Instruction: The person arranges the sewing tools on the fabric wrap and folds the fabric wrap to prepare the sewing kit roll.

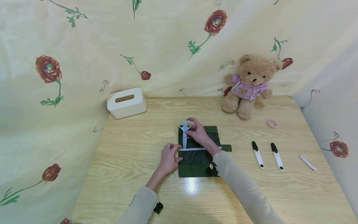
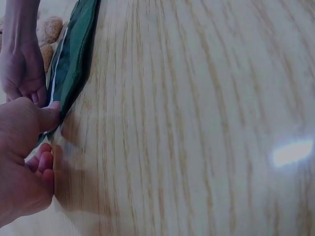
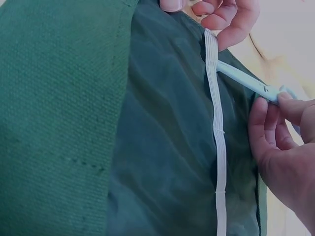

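Observation:
A green fabric tool roll (image 1: 195,170) lies spread out, with a white elastic band (image 3: 220,147) across its dark lining. My right hand (image 1: 198,133) pinches light-blue scissors (image 1: 184,135) near the handles. The loops point away from me, and the blade tip meets the elastic near its left end. In the right wrist view, thumb and fingers hold the scissors (image 3: 246,81) over the lining. My left hand (image 1: 167,157) holds the roll's left edge, one fingertip right at the elastic's end. Close to the wood in the left wrist view, the left hand (image 2: 24,152) has its other fingers curled.
Two black-and-white marker-like items, one (image 1: 258,155) left of the other (image 1: 277,157), lie to the right. Beyond them are a slim pink-white strip (image 1: 308,163) and a pink ring (image 1: 272,123). A teddy bear (image 1: 249,84) and a white tissue box (image 1: 127,104) stand at the back.

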`<act>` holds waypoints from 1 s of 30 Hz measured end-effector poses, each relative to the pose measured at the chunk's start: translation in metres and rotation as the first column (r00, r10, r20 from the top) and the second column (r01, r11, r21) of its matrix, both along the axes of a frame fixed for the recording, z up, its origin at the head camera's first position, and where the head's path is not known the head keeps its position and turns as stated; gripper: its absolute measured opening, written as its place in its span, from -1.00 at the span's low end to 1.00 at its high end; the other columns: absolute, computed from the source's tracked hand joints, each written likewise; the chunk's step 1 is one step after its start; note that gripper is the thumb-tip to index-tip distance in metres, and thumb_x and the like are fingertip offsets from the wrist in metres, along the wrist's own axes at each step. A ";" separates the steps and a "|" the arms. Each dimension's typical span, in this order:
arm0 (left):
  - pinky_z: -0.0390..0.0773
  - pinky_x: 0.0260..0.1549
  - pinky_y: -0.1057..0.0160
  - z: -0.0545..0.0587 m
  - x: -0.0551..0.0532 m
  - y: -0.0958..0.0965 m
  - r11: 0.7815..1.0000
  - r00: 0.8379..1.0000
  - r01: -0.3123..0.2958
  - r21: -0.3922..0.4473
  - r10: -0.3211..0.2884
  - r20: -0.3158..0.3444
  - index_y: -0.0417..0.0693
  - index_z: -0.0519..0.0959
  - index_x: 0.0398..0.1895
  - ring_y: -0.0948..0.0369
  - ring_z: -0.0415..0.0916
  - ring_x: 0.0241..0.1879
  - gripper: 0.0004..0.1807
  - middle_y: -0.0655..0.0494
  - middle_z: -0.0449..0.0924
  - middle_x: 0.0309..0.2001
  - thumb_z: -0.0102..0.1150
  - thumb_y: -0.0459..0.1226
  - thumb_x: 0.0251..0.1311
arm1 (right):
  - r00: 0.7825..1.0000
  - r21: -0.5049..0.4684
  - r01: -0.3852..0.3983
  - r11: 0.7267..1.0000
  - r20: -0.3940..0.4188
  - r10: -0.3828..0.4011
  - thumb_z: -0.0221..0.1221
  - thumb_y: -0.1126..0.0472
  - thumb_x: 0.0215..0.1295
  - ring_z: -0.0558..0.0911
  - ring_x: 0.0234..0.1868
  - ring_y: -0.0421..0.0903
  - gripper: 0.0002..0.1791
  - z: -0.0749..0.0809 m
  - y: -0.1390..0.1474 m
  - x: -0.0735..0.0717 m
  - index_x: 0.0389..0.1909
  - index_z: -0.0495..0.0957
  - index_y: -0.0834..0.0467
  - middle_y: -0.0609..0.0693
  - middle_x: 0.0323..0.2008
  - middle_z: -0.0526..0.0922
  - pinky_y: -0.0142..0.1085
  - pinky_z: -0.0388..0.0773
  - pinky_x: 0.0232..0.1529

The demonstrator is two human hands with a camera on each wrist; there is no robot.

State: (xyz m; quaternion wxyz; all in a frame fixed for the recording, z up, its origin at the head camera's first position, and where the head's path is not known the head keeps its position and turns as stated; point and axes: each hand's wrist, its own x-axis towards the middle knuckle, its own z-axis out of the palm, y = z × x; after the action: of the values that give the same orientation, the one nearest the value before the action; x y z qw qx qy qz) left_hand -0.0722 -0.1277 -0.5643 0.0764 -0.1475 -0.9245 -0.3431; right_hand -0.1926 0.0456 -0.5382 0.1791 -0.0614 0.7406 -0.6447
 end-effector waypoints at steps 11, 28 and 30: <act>0.27 -0.13 -0.05 0.007 0.000 0.001 0.999 0.986 -0.010 -0.032 0.015 0.165 -0.05 0.49 0.09 -0.05 0.27 -0.10 -0.53 -0.07 0.31 -0.08 0.43 -0.34 0.10 | 0.998 0.176 -0.061 0.982 -0.022 0.066 0.26 0.48 0.27 0.62 -0.48 -0.04 -0.33 0.003 -0.002 0.002 0.38 0.28 0.24 0.17 -0.35 0.63 -0.22 0.61 -0.41; 0.27 -0.11 -0.01 0.007 -0.002 0.000 0.998 0.976 -0.007 -0.061 0.020 0.215 -0.09 0.48 0.13 -0.04 0.26 -0.05 -0.52 -0.07 0.31 -0.02 0.40 -0.32 0.15 | 0.937 0.555 -0.154 0.817 -0.180 0.299 0.44 0.27 0.14 0.48 -0.06 0.10 -0.37 0.010 0.000 0.004 0.22 0.46 0.33 0.24 -0.01 0.56 -0.05 0.45 -0.01; 0.26 -0.11 -0.01 0.006 -0.002 0.000 0.998 0.977 -0.007 -0.061 0.020 0.211 -0.09 0.48 0.13 -0.05 0.26 -0.05 -0.51 -0.07 0.30 -0.03 0.41 -0.32 0.14 | 0.935 0.565 -0.164 0.808 -0.173 0.310 0.45 0.26 0.13 0.46 -0.05 0.11 -0.37 0.011 0.000 0.005 0.22 0.47 0.33 0.24 0.01 0.55 -0.05 0.45 -0.02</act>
State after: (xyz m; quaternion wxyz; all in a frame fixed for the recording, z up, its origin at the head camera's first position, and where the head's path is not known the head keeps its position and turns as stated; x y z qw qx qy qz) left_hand -0.0742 -0.1274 -0.5582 -0.0247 -0.1062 -0.9382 -0.3286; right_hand -0.1875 0.0456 -0.5267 0.1712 -0.1839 0.8955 -0.3674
